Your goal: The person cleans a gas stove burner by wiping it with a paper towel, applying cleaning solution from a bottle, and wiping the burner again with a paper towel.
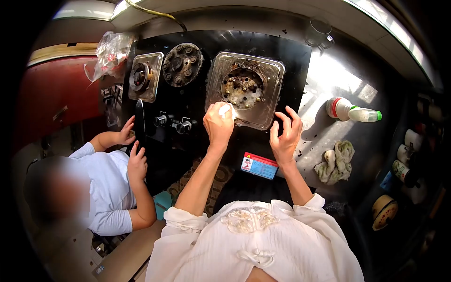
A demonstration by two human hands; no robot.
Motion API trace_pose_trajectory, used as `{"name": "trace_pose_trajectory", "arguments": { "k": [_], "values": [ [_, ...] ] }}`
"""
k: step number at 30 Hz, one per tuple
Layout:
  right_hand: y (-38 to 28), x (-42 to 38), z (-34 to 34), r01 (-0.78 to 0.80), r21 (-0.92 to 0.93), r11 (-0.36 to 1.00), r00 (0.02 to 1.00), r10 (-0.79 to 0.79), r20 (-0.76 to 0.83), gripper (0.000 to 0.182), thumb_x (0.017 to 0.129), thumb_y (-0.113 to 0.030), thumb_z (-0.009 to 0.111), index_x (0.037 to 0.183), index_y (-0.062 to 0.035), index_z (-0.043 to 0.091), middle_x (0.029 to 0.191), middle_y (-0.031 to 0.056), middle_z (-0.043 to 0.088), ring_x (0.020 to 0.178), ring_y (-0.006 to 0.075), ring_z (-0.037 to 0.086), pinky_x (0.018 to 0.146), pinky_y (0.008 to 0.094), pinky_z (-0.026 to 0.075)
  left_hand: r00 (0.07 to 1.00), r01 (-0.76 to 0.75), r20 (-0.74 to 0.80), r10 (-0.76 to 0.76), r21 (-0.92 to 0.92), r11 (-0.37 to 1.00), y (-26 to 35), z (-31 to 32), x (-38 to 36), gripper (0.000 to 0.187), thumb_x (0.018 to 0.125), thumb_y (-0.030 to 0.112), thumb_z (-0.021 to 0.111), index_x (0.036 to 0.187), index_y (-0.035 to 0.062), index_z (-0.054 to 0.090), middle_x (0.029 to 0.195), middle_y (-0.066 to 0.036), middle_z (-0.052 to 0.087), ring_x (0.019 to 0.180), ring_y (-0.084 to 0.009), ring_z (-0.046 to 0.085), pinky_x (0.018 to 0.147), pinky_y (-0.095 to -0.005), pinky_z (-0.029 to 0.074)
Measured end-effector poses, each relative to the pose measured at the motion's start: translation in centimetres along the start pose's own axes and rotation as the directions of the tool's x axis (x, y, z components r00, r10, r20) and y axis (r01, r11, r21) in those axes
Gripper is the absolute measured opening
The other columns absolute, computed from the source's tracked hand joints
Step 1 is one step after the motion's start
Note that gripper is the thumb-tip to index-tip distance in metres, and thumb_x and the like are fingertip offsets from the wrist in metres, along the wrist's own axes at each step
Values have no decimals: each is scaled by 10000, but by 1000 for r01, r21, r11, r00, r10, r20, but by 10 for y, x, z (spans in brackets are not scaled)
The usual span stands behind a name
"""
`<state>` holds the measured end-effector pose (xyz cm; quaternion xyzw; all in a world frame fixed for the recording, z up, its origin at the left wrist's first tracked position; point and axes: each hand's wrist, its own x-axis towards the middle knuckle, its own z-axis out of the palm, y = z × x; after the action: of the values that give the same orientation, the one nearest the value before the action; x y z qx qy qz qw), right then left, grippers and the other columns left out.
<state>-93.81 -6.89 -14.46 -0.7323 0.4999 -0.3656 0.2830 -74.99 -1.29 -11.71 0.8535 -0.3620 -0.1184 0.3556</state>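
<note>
The left grip (219,123) is clenched on a white wad (228,111) at the near-left part of a square metal tray (271,87), which extends ahead of it. The right grip (285,135), fingers spread, is near the tray's near-right corner; right of it, the surface (312,124) carries a green-tipped bottle (340,108) and crumpled cloth (335,162).

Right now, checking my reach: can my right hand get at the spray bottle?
Probably yes: your right hand looks empty, and nothing visible stands between it and the spray bottle; the crumpled cloth lies nearer you.
</note>
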Motion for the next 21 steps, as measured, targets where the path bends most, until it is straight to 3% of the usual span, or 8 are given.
{"name": "trace_pose_trajectory", "arguments": {
  "k": [2,3,4,8,12,18,20,21],
  "values": [
    [0,2,1,10,-1,1000,1000,-10,-1,259,842,-13,669,1097,-48,697,1305,122,574,1186,310,564,1013,425,440,994,98,-46,-101,-71,993,-5,-14,5,128,852,55,708,942,-34,726,864,-109,721,811,-203,702,751,-330,538],
    [0,4,1,17,5,1000,1000,-17,-11,259,840,-9,670,1096,-45,696,1307,124,572,1187,312,562,1016,426,441,964,252,-52,-261,-129,959,-6,-21,10,129,863,60,727,938,-46,730,875,-83,718,823,-162,696,748,-308,541],
    [-1,1,-1,20,11,1000,1000,-20,-7,259,839,-5,671,1094,-43,695,1308,126,570,1188,314,560,1018,427,442,983,139,-105,-152,-124,983,-7,-27,20,116,868,48,722,948,-35,736,881,-97,709,807,-180,697,726,-310,536],
    [0,1,0,24,-24,999,1000,-24,8,263,833,0,671,1092,-37,698,1309,129,566,1186,311,557,1024,426,444,976,-170,153,157,80,982,-9,-33,54,155,854,119,707,952,4,742,866,-143,692,787,-284,700,706,-371,520],
    [-1,0,-1,2,-13,1000,1000,-2,6,276,836,-2,662,1105,-51,695,1309,123,568,1194,302,558,1015,424,438,933,-228,337,125,286,931,-3,-30,67,164,820,138,657,907,24,736,876,-164,683,827,-363,683,743,-417,521],
    [2,0,1,4,0,1000,1000,-4,-1,274,837,-7,662,1105,-51,695,1315,121,569,1185,307,562,1007,425,439,872,-315,440,213,171,934,-5,-34,75,107,827,66,634,907,28,692,875,-137,651,845,-358,647,757,-409,515],
    [1,0,1,24,-15,1000,1000,-24,-12,270,835,-10,665,1101,-50,697,1310,123,571,1175,308,565,1002,426,443,649,-595,637,416,83,800,1,-35,77,95,828,22,625,912,46,662,877,-123,620,876,-345,626,762,-424,510],
    [1,-1,2,30,-14,999,1000,-30,-9,270,835,-10,665,1101,-50,697,1310,123,571,1175,308,565,1002,426,443,623,-601,642,447,28,799,4,-35,73,68,842,13,602,890,38,645,895,-130,611,909,-346,604,792,-470,504]
  ]
}}
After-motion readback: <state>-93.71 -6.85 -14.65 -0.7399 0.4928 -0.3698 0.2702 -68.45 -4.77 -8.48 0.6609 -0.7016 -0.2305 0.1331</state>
